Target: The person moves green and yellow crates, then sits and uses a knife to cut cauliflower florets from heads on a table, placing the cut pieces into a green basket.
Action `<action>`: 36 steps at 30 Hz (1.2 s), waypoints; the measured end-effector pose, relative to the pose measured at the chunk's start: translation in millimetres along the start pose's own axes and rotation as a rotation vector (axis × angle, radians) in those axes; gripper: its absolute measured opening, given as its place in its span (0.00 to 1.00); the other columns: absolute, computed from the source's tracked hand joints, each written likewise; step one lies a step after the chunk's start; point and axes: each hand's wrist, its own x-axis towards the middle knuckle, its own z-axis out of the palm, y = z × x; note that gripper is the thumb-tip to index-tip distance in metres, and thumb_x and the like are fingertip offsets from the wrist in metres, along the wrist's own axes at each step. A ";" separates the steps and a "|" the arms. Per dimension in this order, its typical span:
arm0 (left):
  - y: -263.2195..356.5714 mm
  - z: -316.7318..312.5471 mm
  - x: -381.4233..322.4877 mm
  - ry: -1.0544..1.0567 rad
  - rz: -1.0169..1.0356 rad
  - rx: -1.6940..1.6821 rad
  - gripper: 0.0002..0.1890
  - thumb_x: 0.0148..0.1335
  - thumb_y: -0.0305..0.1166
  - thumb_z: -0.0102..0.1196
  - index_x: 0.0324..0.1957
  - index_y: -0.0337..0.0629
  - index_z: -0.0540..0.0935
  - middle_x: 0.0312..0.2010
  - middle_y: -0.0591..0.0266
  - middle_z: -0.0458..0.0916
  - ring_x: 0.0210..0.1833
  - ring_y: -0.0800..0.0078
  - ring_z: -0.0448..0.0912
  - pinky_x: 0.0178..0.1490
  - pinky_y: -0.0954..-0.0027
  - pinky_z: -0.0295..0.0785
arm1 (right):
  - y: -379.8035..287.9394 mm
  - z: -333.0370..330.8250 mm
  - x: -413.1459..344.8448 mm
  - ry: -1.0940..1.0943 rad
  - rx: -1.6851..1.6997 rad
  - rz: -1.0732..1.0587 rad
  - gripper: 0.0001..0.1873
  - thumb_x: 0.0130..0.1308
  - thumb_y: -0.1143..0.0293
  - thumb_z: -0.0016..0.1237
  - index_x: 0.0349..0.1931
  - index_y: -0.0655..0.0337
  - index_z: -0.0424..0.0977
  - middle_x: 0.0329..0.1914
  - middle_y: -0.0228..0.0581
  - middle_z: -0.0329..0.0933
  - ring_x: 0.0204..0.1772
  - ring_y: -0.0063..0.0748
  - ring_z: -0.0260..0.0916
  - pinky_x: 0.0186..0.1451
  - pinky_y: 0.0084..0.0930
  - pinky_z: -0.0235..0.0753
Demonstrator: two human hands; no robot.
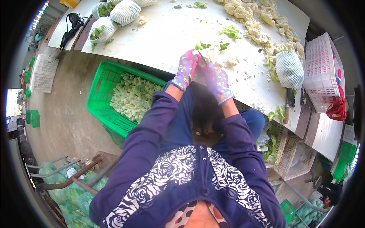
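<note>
Both my hands wear flowered gloves with pink parts and meet over the near edge of the white table (159, 42). My left hand (186, 68) pinches a small white cauliflower piece (195, 52) at its fingertips. From my right hand (217, 81), which is slightly blurred, a thin dark knife blade (202, 56) points toward the left fingers; its handle is hidden in the fist. Just beyond the hands lies a cut cauliflower head (212, 52) with green leaf scraps. Below and left of my left forearm, a green plastic crate (95, 97) holds many cut florets (134, 95).
Whole cauliflowers (256, 34) line the table's right side. Net-wrapped heads (125, 12) sit far left, another (289, 69) at right near a cleaver (288, 105). A white crate (322, 71) stands right; a metal-framed cart (71, 179) with netted vegetables is lower left.
</note>
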 end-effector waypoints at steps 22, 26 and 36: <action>5.1 11.3 -7.0 -0.053 0.387 1.303 0.38 0.60 0.52 0.67 0.66 0.39 0.75 0.60 0.47 0.77 0.64 0.54 0.77 0.65 0.60 0.73 | 61.0 -14.3 -16.7 0.097 -0.007 -0.090 0.13 0.75 0.58 0.48 0.40 0.57 0.80 0.30 0.50 0.82 0.36 0.53 0.81 0.40 0.46 0.78; -1.4 12.5 -3.7 0.037 0.399 1.099 0.33 0.57 0.44 0.72 0.62 0.40 0.78 0.55 0.50 0.79 0.59 0.55 0.79 0.62 0.59 0.75 | 56.8 -29.8 -11.9 -0.092 0.075 0.045 0.15 0.76 0.57 0.47 0.41 0.58 0.80 0.27 0.46 0.82 0.34 0.47 0.81 0.40 0.43 0.77; -4.7 3.8 -1.0 0.049 0.276 0.965 0.29 0.52 0.39 0.76 0.53 0.40 0.79 0.47 0.53 0.82 0.48 0.61 0.82 0.53 0.63 0.78 | 40.5 -11.0 -10.3 -0.021 -0.108 -0.044 0.16 0.76 0.58 0.44 0.43 0.60 0.79 0.30 0.54 0.82 0.37 0.58 0.80 0.43 0.50 0.77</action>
